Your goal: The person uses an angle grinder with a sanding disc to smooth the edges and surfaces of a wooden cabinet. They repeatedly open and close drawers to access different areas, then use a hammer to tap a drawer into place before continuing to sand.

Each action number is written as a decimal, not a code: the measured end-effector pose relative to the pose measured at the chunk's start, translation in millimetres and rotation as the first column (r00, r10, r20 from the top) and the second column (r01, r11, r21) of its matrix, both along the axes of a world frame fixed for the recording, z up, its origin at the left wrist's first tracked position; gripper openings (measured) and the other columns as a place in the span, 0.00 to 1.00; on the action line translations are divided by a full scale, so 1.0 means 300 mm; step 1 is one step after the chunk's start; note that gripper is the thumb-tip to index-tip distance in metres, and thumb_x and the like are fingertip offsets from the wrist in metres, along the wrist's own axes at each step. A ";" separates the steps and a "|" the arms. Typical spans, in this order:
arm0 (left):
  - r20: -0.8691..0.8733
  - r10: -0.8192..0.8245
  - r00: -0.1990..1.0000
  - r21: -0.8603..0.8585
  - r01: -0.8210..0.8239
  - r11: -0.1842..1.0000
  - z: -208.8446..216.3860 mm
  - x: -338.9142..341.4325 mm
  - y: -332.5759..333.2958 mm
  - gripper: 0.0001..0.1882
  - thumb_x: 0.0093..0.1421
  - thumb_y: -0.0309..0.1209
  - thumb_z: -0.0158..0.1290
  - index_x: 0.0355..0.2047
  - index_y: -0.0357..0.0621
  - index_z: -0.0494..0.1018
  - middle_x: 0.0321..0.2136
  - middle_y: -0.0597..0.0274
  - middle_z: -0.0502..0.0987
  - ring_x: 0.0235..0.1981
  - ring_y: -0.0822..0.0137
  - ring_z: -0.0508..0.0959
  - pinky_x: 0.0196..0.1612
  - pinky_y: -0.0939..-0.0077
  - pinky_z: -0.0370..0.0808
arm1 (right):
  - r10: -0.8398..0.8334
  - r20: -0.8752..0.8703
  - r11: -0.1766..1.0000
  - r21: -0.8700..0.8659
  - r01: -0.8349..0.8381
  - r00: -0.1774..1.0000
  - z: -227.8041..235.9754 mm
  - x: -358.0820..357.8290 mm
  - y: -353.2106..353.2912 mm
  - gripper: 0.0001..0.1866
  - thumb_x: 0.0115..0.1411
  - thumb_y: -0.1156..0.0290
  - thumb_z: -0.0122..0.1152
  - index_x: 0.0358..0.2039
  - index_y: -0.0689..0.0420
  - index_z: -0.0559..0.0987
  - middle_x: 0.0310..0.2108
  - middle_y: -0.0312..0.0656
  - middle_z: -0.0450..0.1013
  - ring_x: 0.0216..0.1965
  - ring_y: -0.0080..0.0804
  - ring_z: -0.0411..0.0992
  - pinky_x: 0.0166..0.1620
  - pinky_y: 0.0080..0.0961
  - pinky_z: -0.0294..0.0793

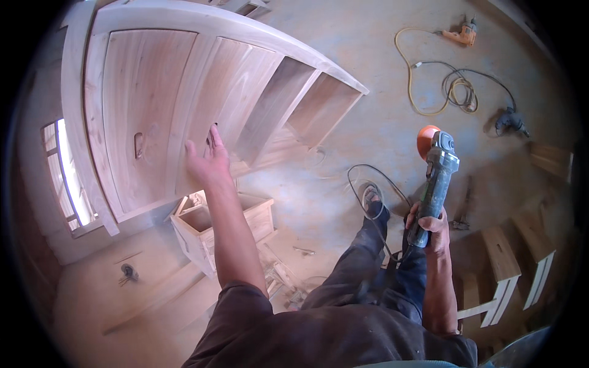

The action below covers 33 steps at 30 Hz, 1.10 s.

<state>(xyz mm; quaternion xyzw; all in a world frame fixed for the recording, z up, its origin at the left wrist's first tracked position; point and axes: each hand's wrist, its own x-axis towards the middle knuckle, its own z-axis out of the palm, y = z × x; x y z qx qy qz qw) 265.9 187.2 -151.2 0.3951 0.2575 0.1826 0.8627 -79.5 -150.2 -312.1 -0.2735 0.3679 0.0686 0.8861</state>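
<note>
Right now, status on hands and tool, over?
Left hand open, flat on pale wooden cabinet door. Right hand gripping grey angle grinder with orange disc. Black cord trailing by foot.

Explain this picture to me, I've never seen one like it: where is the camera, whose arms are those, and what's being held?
There is no machine here: a person wears a wide fisheye camera on the head, looking down, so straight edges bend. Both arms are that person's own. The left hand lies flat and open on a bare wooden cabinet. The right hand grips an angle grinder, its orange disc guard upward and its cord trailing down. On the dusty floor lie a drill on a yellow cable, a second power tool, a small wooden box and stools.
</note>
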 end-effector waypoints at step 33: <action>-0.231 -0.945 0.231 -0.544 0.775 0.322 -0.112 -0.446 -0.791 0.21 0.67 0.47 0.55 0.43 0.38 0.74 0.40 0.51 0.81 0.39 0.58 0.82 0.45 0.59 0.81 | 0.263 0.208 0.826 0.456 -0.332 0.942 0.363 0.477 -0.171 0.27 0.53 0.55 0.62 0.41 0.69 0.77 0.32 0.53 0.77 0.25 0.45 0.78 0.27 0.41 0.81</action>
